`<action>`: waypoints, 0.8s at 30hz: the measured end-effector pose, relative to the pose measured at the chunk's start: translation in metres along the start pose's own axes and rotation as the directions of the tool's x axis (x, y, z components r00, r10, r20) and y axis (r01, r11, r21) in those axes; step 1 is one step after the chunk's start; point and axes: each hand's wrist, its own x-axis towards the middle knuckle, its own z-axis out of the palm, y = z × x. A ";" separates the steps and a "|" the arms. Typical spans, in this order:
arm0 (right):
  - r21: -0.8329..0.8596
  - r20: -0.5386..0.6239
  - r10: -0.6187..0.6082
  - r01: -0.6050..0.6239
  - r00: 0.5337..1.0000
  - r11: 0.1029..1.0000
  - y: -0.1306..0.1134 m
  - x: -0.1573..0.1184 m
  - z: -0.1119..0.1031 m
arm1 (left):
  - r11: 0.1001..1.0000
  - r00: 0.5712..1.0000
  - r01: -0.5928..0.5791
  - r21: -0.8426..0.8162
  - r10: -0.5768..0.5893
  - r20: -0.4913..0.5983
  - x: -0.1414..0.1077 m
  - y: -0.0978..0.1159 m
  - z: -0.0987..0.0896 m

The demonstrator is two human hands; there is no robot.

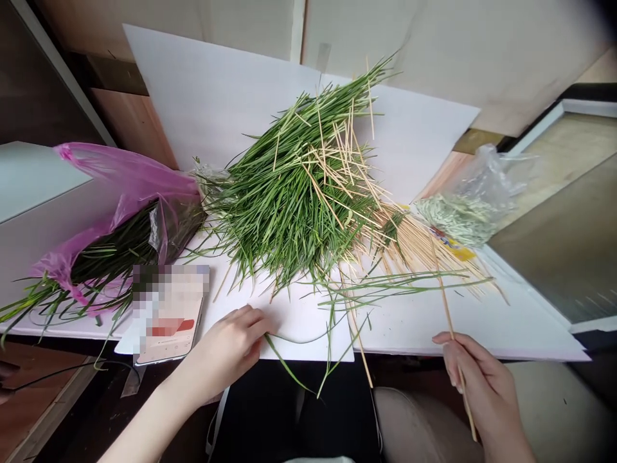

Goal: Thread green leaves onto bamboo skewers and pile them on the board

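My right hand (482, 379) is closed on one skewer (450, 321), which stands tilted up past my fingers and over the counter's front edge. My left hand (231, 344) is curled nearly shut, with one long blade (308, 339) coming out from under my fingertips (it curves away thin and limp along the counter).

Just ahead of my hands lies one big heap of green blades (294, 186), with loose skewers (337, 161) strewn across its top. To its right, one fan of skewers (414, 244) spreads toward the edge. All of this sits on a white counter (482, 328).

Farther left there is one pink bag (120, 177) holding a dark green bundle (116, 251), and one phone (168, 315) lies near my left hand (its screen is blurred out). Farther right, one clear bag (467, 206) holds something pale green.
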 end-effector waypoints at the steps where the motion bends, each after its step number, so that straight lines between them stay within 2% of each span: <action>1: 0.008 -0.001 0.004 -0.004 1.000 1.000 -0.001 -0.003 -0.001 | 1.000 1.000 0.007 0.014 -0.008 0.003 0.002 0.000 0.000; 4: 0.031 -0.024 0.021 -0.020 0.999 0.999 -0.003 -0.010 -0.003 | 0.999 1.000 0.025 0.042 -0.025 0.003 0.009 0.000 -0.005; 7: 0.051 -0.048 0.026 -0.024 0.998 0.998 -0.004 -0.013 -0.005 | 0.998 0.998 0.055 0.011 -0.055 -0.043 0.014 -0.001 -0.008; 11: 0.053 -0.077 0.006 -0.002 0.997 0.999 0.000 -0.011 -0.009 | 0.978 0.970 0.167 -0.124 -0.185 -0.154 0.021 -0.005 -0.009; 14: 0.051 -0.102 -0.018 0.023 0.995 0.998 0.006 -0.008 -0.010 | 0.956 0.945 0.231 -0.178 -0.264 -0.193 0.025 -0.009 -0.006; 20: 0.045 -0.125 -0.019 0.025 0.992 0.999 0.009 -0.009 -0.006 | 0.944 0.915 0.261 -0.202 -0.308 -0.260 0.033 -0.012 0.003; 24: 0.041 -0.130 -0.013 0.018 0.991 0.999 0.010 -0.010 -0.006 | 0.950 0.909 0.236 -0.206 -0.290 -0.298 0.046 -0.010 -0.003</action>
